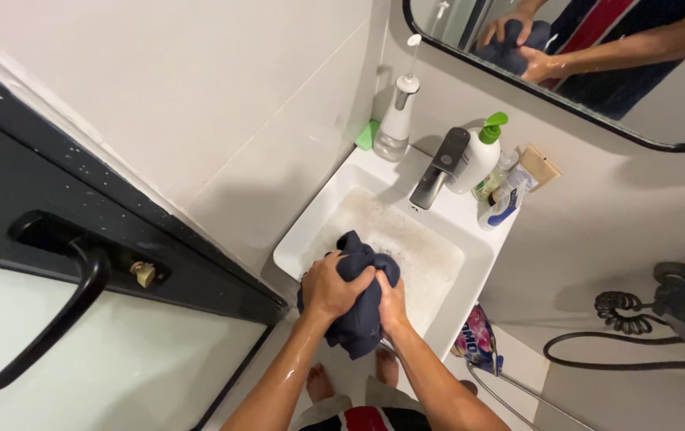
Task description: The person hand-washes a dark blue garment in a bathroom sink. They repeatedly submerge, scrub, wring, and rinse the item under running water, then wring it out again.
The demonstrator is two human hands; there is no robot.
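A wet dark navy cloth [361, 319] is bunched between both hands above the near edge of a white square sink [315, 214]. My left hand [331, 285] grips the cloth from the left side, fingers wrapped over its top. My right hand [391, 304] clutches it from the right, pressed close against the left hand. Part of the cloth hangs down below the hands. Both forearms look wet.
A dark faucet [440, 166] stands at the sink's back. Beside it are a white pump bottle with a green top [476, 158], a small spray device [397, 120] and small tubes [505, 203]. A dark-framed glass door with a handle [71, 307] is at left. A mirror [566, 56] hangs above.
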